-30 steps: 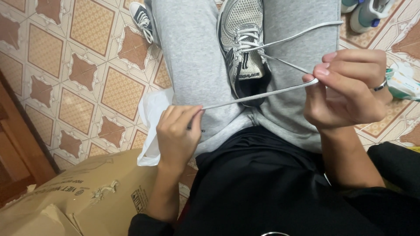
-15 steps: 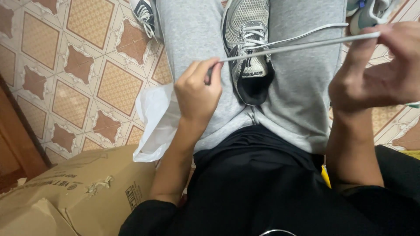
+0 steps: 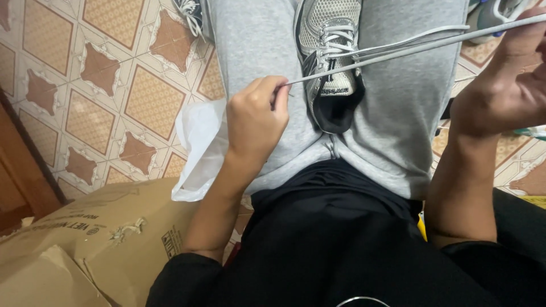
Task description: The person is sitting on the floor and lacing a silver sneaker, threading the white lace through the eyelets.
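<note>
A grey and white mesh sneaker (image 3: pixel 330 51) lies between my grey-trousered legs (image 3: pixel 256 62), its dark opening toward me. A long white shoelace (image 3: pixel 409 48) runs from the shoe out to the upper right. My left hand (image 3: pixel 256 122) rests on my left thigh and pinches the near end of the shoelace between thumb and forefinger. Over my right thigh, my right hand (image 3: pixel 506 91) is raised, and its fingers grip the far stretch of the lace, which is pulled taut between the two hands.
A white plastic bag (image 3: pixel 196 150) lies by my left thigh on the patterned tile floor (image 3: pixel 114 85). A brown cardboard box (image 3: pixel 96 239) sits at the lower left. Another shoe (image 3: pixel 190 11) and a pale object (image 3: pixel 500 17) lie at the top.
Both hands have lifted and drawn apart, pulling the lace tight. The right hand moved toward the upper right; the left hand rose from my lap to beside the shoe.
</note>
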